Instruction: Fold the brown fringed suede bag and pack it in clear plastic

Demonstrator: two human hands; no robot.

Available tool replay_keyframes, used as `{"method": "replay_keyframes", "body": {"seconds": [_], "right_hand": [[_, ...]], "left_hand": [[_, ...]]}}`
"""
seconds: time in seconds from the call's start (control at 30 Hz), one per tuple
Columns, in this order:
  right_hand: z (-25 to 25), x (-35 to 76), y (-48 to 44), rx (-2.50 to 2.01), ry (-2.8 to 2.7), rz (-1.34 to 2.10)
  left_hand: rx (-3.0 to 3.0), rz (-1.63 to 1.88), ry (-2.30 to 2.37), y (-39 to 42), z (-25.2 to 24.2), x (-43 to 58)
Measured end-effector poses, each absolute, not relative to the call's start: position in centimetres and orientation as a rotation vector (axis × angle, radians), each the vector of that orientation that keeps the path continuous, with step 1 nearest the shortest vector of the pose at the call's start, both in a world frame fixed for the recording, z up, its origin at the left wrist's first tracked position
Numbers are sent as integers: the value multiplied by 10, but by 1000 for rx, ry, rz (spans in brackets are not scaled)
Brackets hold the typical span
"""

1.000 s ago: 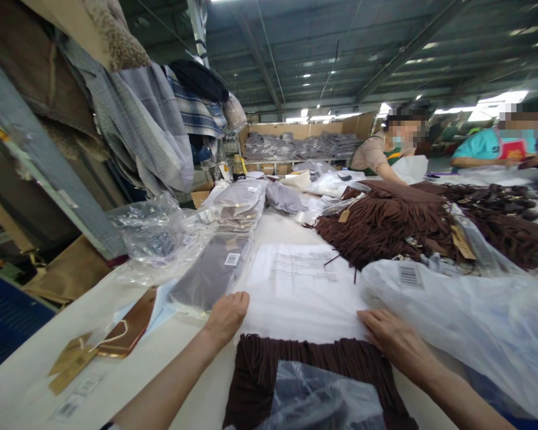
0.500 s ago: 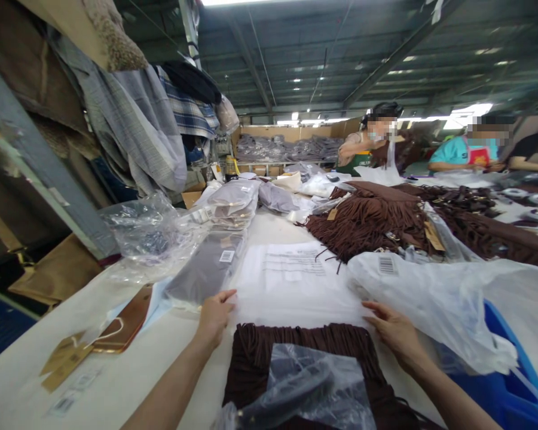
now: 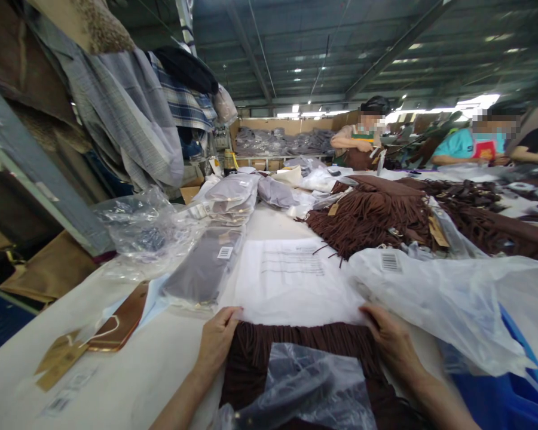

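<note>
A white plastic bag (image 3: pixel 291 292) with printed text lies flat on the table in front of me. At its near left corner my left hand (image 3: pixel 217 337) is closed, thumb and finger pinching the edge. My right hand (image 3: pixel 392 337) pinches the near right corner in the same way. Just below the bag's near edge, between my forearms, lies a dark brown fringed bag (image 3: pixel 251 352). On top of it rests a clear plastic wrap (image 3: pixel 316 382) around a dark strap-like piece.
Grey items in clear bags (image 3: pixel 201 269) are at left, near a brown case with tags (image 3: pixel 121 322). Brown fringed bags (image 3: pixel 376 209) are piled ahead right. White plastic bags (image 3: pixel 434 286) hang over a blue bin (image 3: pixel 497 400). Co-workers stand across the table.
Both hands have come down toward me to the bag's near corners, and their fingers have closed on its edge. A co-worker at the back has changed arm position.
</note>
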State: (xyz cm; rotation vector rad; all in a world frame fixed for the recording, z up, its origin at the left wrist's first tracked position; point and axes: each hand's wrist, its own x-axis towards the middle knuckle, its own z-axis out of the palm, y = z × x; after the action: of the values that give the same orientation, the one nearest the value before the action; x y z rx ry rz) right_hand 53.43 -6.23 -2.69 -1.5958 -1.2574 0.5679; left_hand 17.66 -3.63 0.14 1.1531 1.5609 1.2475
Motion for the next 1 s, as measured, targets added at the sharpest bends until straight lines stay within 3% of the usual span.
{"method": "replay_keyframes", "body": {"seconds": [0.4, 0.6, 0.87, 1.0], "right_hand": [[-35, 529, -113, -1679, -1562, 108], [-19, 521, -131, -1788, -1473, 308], [-22, 540, -156, -1777, -1370, 869], [-21, 546, -169, -1766, -1556, 890]], "left_hand": [[1353, 943, 2000, -77, -1, 176], [1315, 846, 2072, -89, 1, 177], [1305, 731, 1904, -115, 6, 155], [1394, 829, 1852, -124, 10, 155]]}}
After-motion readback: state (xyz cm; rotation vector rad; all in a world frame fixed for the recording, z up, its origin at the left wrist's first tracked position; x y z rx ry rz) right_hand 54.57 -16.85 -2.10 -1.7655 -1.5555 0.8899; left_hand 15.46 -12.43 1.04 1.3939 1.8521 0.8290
